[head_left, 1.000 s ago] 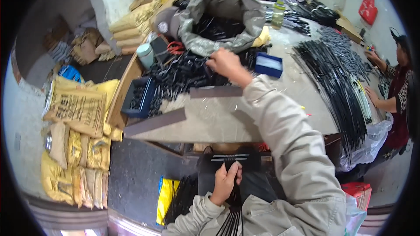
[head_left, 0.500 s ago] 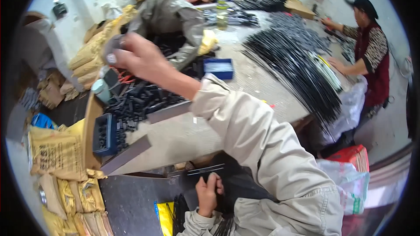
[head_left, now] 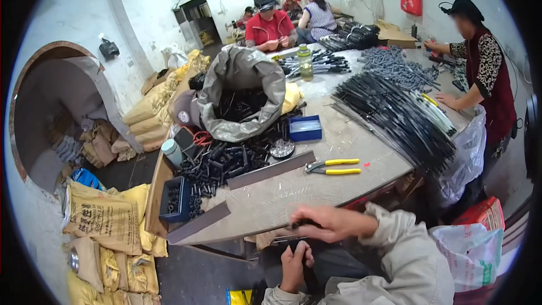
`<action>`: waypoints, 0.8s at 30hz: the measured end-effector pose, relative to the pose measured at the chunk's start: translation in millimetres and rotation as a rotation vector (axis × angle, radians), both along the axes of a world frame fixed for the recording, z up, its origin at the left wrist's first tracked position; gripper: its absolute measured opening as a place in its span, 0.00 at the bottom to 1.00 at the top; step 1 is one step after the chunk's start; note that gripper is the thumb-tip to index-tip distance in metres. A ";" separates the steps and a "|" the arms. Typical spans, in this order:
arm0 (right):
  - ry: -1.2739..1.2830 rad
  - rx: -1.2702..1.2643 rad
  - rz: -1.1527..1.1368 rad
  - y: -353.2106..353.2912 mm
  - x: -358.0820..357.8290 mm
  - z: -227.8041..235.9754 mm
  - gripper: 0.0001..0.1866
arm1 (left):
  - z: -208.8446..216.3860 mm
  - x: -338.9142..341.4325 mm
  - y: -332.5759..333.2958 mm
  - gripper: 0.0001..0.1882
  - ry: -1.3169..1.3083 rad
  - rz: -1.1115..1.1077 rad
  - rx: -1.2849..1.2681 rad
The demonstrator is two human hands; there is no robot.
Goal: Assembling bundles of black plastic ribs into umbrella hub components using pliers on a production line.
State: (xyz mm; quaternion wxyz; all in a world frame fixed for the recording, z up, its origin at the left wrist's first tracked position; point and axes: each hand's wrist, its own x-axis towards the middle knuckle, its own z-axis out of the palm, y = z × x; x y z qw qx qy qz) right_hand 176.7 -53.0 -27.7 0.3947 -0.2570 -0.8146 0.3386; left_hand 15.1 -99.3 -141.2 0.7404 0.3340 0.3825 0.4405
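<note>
Near the lower middle, close to my lap, my left hand [head_left: 293, 265] is closed around thin dark rods, whose lower ends run down beside my sleeve. Just above it my right hand [head_left: 334, 223] has its fingers curled together, with a small black piece [head_left: 296, 225] showing at the fingertips. The two hands are close, with the right slightly nearer the table edge. Yellow-handled pliers [head_left: 336, 166] lie on the table [head_left: 271, 197] beyond them. To the left spreads a pile of black tubular parts [head_left: 226, 166].
A grey sack [head_left: 245, 130] of black parts stands behind the pile, with a cap [head_left: 185, 108] beside it. Metal strips [head_left: 200, 223], a blue bin [head_left: 175, 203] and a blue box [head_left: 305, 129] are nearby. Long black rods [head_left: 395, 118] lie right. A co-worker [head_left: 485, 73] stands there.
My right hand has come back from the far left, by the cap and sack, to just above my left hand. The view has shifted, and the pliers now show.
</note>
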 end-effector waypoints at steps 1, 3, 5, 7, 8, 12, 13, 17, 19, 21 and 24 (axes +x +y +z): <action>0.142 -0.222 0.101 -10.1 0.5 -14.6 0.08 | -1.3 -0.4 0.4 0.11 -0.050 0.029 -0.023; 0.179 -0.476 0.218 -31.3 -4.4 -30.7 0.05 | 0.0 -1.3 3.4 0.13 0.146 0.015 0.214; 0.187 -0.369 0.296 -46.5 -16.8 -38.6 0.06 | -7.3 -1.9 10.5 0.15 0.481 0.012 0.609; 0.170 -0.340 0.335 -64.2 -33.9 -43.0 0.10 | -5.1 1.2 12.7 0.14 0.369 -0.043 0.333; 0.118 -0.311 0.340 -70.6 -41.8 -48.9 0.12 | -6.2 3.1 12.6 0.12 0.107 -0.071 0.083; -0.001 -0.292 0.621 -74.8 -54.5 -45.6 0.11 | -1.7 7.5 12.7 0.11 -0.018 -0.066 0.010; 0.000 -0.294 0.618 -75.5 -53.6 -47.0 0.11 | -1.4 8.8 12.8 0.11 -0.029 -0.064 0.006; -0.005 -0.313 0.624 -75.6 -55.7 -55.7 0.10 | -2.2 11.2 10.4 0.11 -0.059 -0.039 -0.010; -0.038 -0.304 0.627 -75.7 -55.8 -54.7 0.10 | -2.1 8.7 9.1 0.11 -0.048 -0.047 0.000; -0.031 -0.308 0.652 -73.8 -57.3 -50.7 0.10 | -3.3 4.3 9.1 0.11 -0.036 -0.045 0.013; -0.032 -0.249 0.611 -69.2 -54.1 -44.9 0.09 | -4.6 0.9 8.4 0.12 -0.034 -0.019 0.000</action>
